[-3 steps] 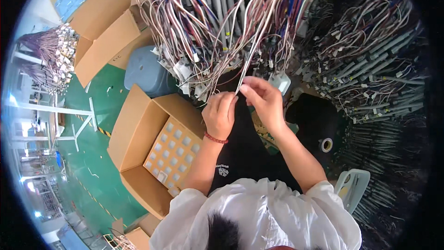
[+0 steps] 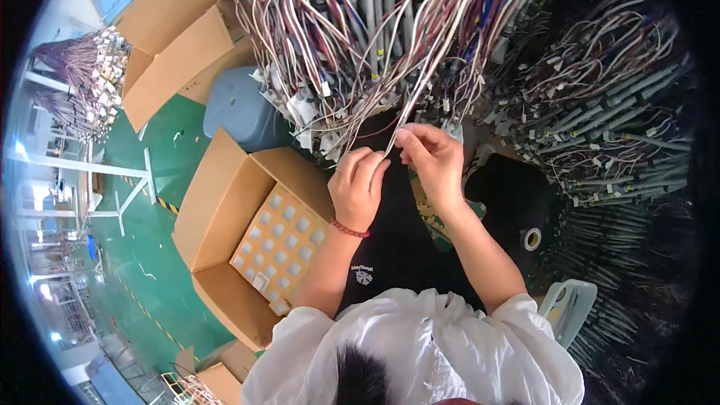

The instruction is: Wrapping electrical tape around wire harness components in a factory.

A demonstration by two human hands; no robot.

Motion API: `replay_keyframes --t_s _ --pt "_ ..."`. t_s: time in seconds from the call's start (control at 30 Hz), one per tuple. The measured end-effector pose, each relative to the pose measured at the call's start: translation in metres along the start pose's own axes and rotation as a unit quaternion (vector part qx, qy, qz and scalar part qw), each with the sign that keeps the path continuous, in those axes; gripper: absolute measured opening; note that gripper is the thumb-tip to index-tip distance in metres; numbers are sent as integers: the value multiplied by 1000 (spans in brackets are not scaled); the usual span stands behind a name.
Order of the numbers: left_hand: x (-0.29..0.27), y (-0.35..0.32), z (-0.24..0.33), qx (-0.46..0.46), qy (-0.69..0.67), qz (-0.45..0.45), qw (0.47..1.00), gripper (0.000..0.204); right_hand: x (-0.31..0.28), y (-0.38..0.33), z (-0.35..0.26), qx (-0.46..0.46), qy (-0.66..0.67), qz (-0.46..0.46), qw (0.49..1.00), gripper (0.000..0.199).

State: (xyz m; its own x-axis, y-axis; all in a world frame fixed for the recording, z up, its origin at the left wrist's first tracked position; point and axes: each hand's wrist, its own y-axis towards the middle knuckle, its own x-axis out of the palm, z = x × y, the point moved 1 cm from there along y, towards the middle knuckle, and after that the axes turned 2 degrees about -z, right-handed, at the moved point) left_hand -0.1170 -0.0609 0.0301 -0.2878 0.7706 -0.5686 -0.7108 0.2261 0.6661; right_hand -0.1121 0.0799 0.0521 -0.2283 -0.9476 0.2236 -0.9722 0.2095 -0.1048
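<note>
My left hand [image 2: 358,184] and my right hand [image 2: 431,159] meet in front of me, both pinched on the lower end of a thin pale wire bundle [image 2: 427,67] that runs up into a mass of hanging red, white and blue wire harnesses [image 2: 337,45]. A red bracelet circles my left wrist. White connectors [image 2: 304,116] dangle from the harness ends just left of my hands. The exact wire tip between my fingers is hidden.
An open cardboard box [image 2: 225,202] holding an orange divider tray [image 2: 285,244] stands at lower left. More cardboard boxes [image 2: 180,37] and a blue-grey stool [image 2: 240,109] lie further left. A tape roll [image 2: 531,238] sits at right, near rows of grey cable ends [image 2: 615,157]. Green floor [image 2: 142,240] shows left.
</note>
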Motion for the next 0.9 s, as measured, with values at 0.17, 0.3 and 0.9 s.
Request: replay_keyframes --t_s 0.17,0.3,0.9 --pt "-18 9 11 -39 -77 9 996 57 -5 -1 6 40 179 -61 981 5" --pt "-15 7 29 -59 -154 -73 984 58 0 -14 -8 27 136 -116 984 10" --pt "-45 -110 14 -390 -488 -200 755 28 18 -92 51 -19 -214 -206 955 14"
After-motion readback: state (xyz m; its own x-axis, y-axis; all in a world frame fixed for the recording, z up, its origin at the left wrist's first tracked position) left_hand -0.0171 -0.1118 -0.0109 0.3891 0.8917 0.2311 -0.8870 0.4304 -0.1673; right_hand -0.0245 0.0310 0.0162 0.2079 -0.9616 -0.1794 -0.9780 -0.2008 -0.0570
